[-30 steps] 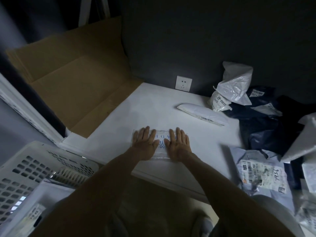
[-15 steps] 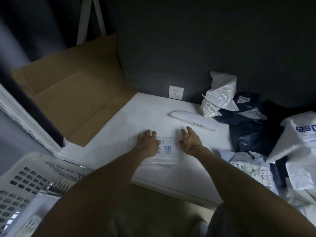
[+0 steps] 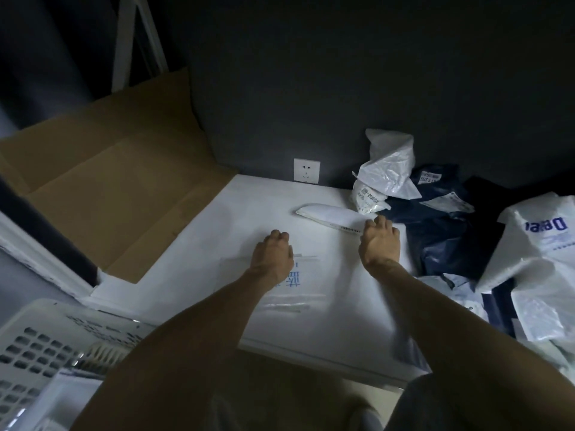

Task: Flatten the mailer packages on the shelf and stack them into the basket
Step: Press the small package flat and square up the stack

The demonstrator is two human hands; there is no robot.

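Note:
A flat clear mailer with blue print (image 3: 298,284) lies on the white shelf (image 3: 236,219) near its front edge. My left hand (image 3: 273,256) rests its palm on the mailer's left part, the fingers bent past its far edge. My right hand (image 3: 381,244) is stretched out further back, its fingertips touching the right end of a puffy white mailer (image 3: 326,213) with a barcode strip. The white slotted basket (image 3: 40,340) stands low at the left, below the shelf edge, with a white package (image 3: 62,396) inside.
A pile of mailers fills the shelf's right side: a crumpled white one (image 3: 389,166), dark blue ones (image 3: 445,241), a white bag with blue lettering (image 3: 541,244). Flattened cardboard (image 3: 109,194) leans at the left. A wall socket (image 3: 306,170) sits at the back.
My right hand has lifted off the clear mailer and reached back and right to the puffy white mailer. My left hand stays on the clear mailer, its fingers now bent.

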